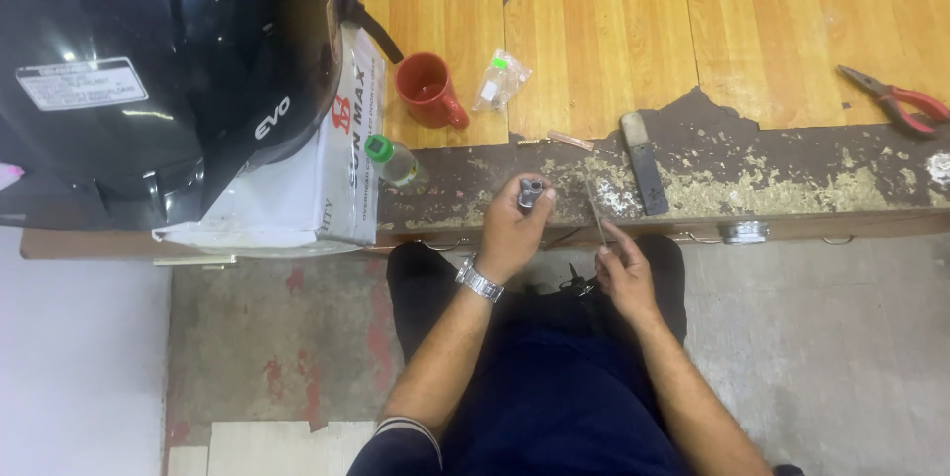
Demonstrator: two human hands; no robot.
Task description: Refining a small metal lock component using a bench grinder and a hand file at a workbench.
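Hands are held over the lap at the bench edge. Left hand (512, 229), steel watch on its wrist, is closed around a small grey metal cylinder (531, 195). Right hand (623, 273) is pinched on a thin metal rod (595, 211). Beyond, a red ceramic mug (429, 90), clear plastic bottle (395, 160) and red-handled pliers (899, 100) are laid on the worn wooden bench (594, 41).

You see one glossy black helmet (148, 60), one red ceramic mug (427, 90), one green-capped clear plastic bottle (394, 160), one red-handled pliers (899, 100).
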